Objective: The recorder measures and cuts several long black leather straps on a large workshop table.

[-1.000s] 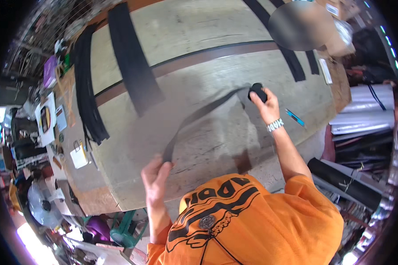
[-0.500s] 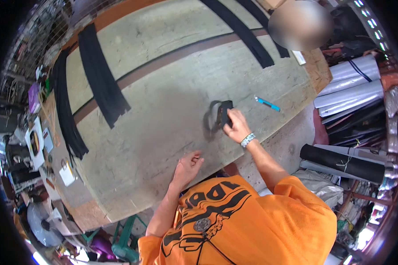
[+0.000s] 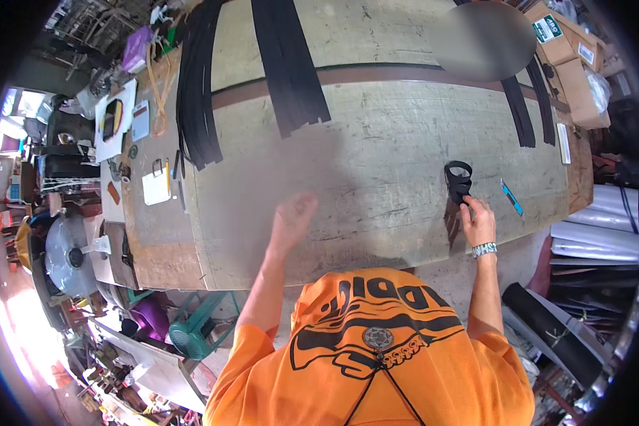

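Observation:
On the right side of the worktable, my right hand (image 3: 479, 219) pinches the lower end of a looped black strap (image 3: 459, 179). The strap stands up in curled loops, and its shadow falls on the tabletop. A light-blue utility knife (image 3: 511, 197) lies just to the right of that hand. My left hand (image 3: 293, 219) hovers over or rests on the table's near middle, away from the strap. A hazy patch smears its fingers, so their pose is unclear, and I see nothing held there.
Long black strips (image 3: 291, 64) lie across the far left of the worktable (image 3: 390, 142), with narrower ones (image 3: 520, 113) at the far right. A clipboard (image 3: 156, 186) sits at the left end. Cardboard boxes (image 3: 579, 85) stand beyond the right end, and rolled material (image 3: 593, 241) lies below it.
The view has turned, shifting the table in the picture. My right hand keeps its hold on the black strap, whose loops now stand more clearly. My left hand has moved forward over the table.

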A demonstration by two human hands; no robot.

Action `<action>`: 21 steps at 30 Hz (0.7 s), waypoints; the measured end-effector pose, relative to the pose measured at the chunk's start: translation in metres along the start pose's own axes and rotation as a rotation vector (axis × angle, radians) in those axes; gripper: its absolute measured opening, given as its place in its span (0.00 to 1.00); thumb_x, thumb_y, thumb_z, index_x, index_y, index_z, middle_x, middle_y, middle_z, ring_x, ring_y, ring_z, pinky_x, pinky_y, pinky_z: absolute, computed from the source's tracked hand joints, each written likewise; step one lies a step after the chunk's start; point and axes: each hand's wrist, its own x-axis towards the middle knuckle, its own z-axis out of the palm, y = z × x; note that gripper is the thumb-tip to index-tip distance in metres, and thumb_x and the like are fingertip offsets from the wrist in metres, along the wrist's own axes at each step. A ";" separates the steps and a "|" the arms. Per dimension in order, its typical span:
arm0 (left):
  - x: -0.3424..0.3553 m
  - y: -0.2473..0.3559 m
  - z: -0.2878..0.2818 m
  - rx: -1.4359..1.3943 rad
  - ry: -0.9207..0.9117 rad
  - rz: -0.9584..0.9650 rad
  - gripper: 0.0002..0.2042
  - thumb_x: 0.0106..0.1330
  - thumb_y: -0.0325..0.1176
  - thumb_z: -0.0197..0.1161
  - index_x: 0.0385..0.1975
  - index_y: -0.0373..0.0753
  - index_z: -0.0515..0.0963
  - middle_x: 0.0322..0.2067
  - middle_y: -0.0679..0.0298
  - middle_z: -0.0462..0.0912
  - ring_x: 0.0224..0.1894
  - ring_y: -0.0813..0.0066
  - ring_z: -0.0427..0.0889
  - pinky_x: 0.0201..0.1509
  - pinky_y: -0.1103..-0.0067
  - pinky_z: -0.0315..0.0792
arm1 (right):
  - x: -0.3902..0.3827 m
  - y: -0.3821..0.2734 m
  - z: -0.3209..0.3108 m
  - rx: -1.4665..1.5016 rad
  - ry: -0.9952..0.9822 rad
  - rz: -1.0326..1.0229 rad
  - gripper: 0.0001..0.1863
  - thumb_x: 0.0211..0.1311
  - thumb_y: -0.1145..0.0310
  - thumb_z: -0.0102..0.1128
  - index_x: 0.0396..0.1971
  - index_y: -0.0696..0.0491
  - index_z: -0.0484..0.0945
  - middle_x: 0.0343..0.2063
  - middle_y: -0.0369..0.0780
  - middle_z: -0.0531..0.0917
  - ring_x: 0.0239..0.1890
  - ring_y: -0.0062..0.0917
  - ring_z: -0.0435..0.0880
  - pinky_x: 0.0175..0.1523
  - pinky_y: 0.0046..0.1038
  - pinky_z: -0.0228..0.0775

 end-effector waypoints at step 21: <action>0.220 0.002 -0.064 0.576 0.532 0.181 0.19 0.58 0.47 0.73 0.45 0.45 0.82 0.43 0.55 0.82 0.51 0.53 0.81 0.53 0.63 0.76 | 0.126 -0.244 0.114 0.431 0.002 -0.246 0.11 0.66 0.68 0.62 0.44 0.56 0.81 0.38 0.48 0.85 0.40 0.44 0.86 0.44 0.38 0.79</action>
